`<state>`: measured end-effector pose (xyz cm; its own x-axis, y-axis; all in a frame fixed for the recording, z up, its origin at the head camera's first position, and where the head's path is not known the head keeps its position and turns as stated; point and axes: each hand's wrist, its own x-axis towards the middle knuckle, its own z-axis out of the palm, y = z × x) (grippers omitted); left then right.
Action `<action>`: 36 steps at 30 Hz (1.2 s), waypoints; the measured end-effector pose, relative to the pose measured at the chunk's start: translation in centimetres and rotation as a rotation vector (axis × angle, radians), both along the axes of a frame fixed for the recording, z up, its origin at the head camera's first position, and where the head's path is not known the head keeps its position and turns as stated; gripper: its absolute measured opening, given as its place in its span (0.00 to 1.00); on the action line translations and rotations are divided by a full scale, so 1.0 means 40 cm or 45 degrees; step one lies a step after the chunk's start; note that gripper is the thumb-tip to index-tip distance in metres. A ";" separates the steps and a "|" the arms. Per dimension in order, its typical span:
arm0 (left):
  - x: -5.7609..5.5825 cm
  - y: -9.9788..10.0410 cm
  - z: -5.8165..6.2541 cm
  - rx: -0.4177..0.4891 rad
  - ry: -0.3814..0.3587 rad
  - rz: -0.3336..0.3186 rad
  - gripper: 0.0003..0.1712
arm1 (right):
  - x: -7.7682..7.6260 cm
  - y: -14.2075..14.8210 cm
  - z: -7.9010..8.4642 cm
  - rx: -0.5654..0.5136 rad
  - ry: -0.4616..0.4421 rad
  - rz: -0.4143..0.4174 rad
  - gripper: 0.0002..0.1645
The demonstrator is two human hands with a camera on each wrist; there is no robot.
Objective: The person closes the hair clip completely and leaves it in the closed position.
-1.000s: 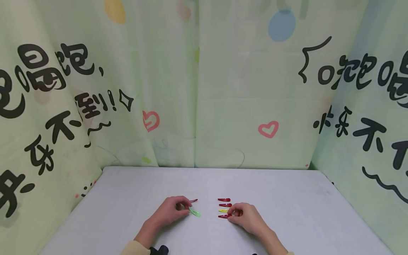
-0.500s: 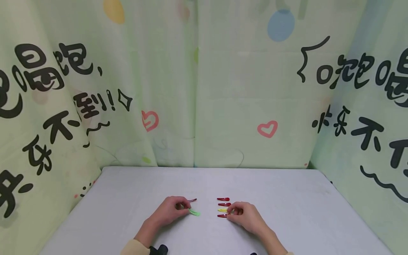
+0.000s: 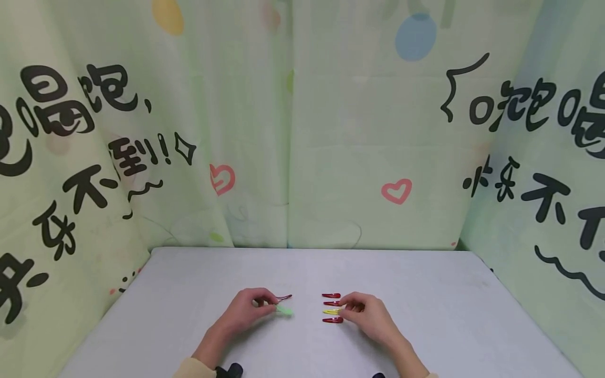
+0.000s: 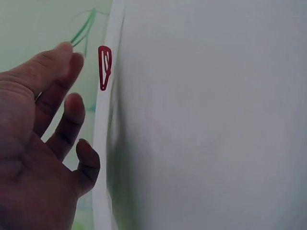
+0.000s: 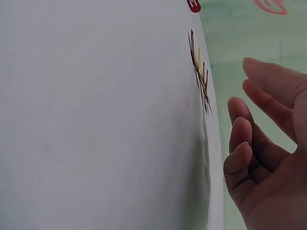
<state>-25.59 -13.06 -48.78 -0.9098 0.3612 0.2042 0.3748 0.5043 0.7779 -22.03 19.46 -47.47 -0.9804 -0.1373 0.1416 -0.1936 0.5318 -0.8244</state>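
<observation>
My left hand (image 3: 249,310) pinches a green snap hair clip (image 3: 284,311) between thumb and forefinger, held above the table. A dark red hair clip (image 3: 284,297) lies just beyond it and shows flat in the left wrist view. My right hand (image 3: 371,315) hovers beside a column of hair clips, thumb and forefinger slightly apart with nothing between them in the right wrist view. From far to near the column has a red clip (image 3: 331,295), another red clip (image 3: 331,303), a yellow clip (image 3: 330,312) and a red clip (image 3: 333,320). Fingertips partly cover the middle ones.
A white-covered table (image 3: 198,273) holds all the clips. Printed pale green curtains (image 3: 331,131) stand behind it and on both sides. A dark wrist-camera piece (image 3: 230,370) sits by my left sleeve.
My right hand has risen off the nearest red clip, whose end is now uncovered. The left hand has shifted slightly left, carrying the green clip along.
</observation>
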 end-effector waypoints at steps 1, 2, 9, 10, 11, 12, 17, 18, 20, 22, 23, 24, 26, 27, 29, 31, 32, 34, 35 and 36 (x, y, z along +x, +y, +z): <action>0.000 -0.002 0.001 0.013 -0.005 0.008 0.04 | 0.000 -0.001 0.005 0.000 0.001 -0.010 0.09; 0.001 -0.004 0.002 0.034 -0.012 0.009 0.03 | 0.000 -0.002 0.010 0.003 0.004 -0.020 0.08; 0.010 -0.011 0.012 0.194 -0.071 0.006 0.03 | -0.002 -0.005 0.029 0.035 0.014 -0.096 0.07; 0.012 -0.012 0.013 0.208 -0.069 0.009 0.03 | -0.002 -0.005 0.031 0.037 0.016 -0.103 0.07; 0.014 -0.012 0.015 0.215 -0.073 0.017 0.03 | -0.002 -0.005 0.033 0.039 0.018 -0.109 0.07; 0.015 -0.013 0.017 0.224 -0.075 0.024 0.03 | -0.002 -0.005 0.035 0.039 0.020 -0.114 0.06; 0.022 -0.012 0.022 0.280 -0.080 0.029 0.03 | 0.000 -0.005 0.049 0.034 0.026 -0.130 0.07; 0.023 -0.012 0.023 0.301 -0.085 0.024 0.04 | 0.001 -0.005 0.053 0.030 0.026 -0.131 0.07; 0.027 -0.011 0.027 0.340 -0.090 0.014 0.04 | 0.003 -0.005 0.059 0.022 0.028 -0.133 0.07; 0.031 -0.009 0.031 0.375 -0.096 0.007 0.05 | 0.004 -0.006 0.066 0.009 0.038 -0.129 0.07; 0.033 -0.007 0.033 0.389 -0.100 0.006 0.05 | 0.005 -0.006 0.069 0.001 0.048 -0.127 0.07; 0.035 -0.005 0.037 0.403 -0.106 0.009 0.05 | 0.006 -0.007 0.073 -0.005 0.059 -0.122 0.07; 0.039 -0.002 0.042 0.428 -0.111 0.012 0.06 | 0.008 -0.009 0.080 -0.016 0.080 -0.114 0.07; 0.040 0.000 0.044 0.439 -0.107 0.012 0.06 | 0.009 -0.011 0.084 -0.022 0.089 -0.108 0.07; 0.045 0.005 0.051 0.463 -0.115 0.020 0.06 | 0.011 -0.015 0.091 -0.033 0.108 -0.098 0.07; 0.049 0.010 0.057 0.487 -0.128 0.031 0.07 | 0.014 -0.020 0.099 -0.040 0.123 -0.088 0.07; 0.050 0.012 0.059 0.495 -0.133 0.037 0.07 | 0.016 -0.022 0.103 -0.044 0.131 -0.083 0.07; 0.054 0.019 0.066 0.509 -0.152 0.053 0.07 | 0.019 -0.028 0.110 -0.055 0.148 -0.076 0.07; 0.055 0.021 0.068 0.517 -0.160 0.060 0.07 | 0.020 -0.031 0.113 -0.061 0.155 -0.075 0.07; 0.057 0.023 0.071 0.523 -0.168 0.070 0.07 | 0.021 -0.034 0.116 -0.068 0.159 -0.073 0.07</action>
<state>-23.31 -12.12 -45.96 -0.9534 0.2244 0.2018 0.2403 0.1597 0.9575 -21.20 18.12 -42.84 -0.9605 -0.0709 0.2689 -0.2674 0.5012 -0.8229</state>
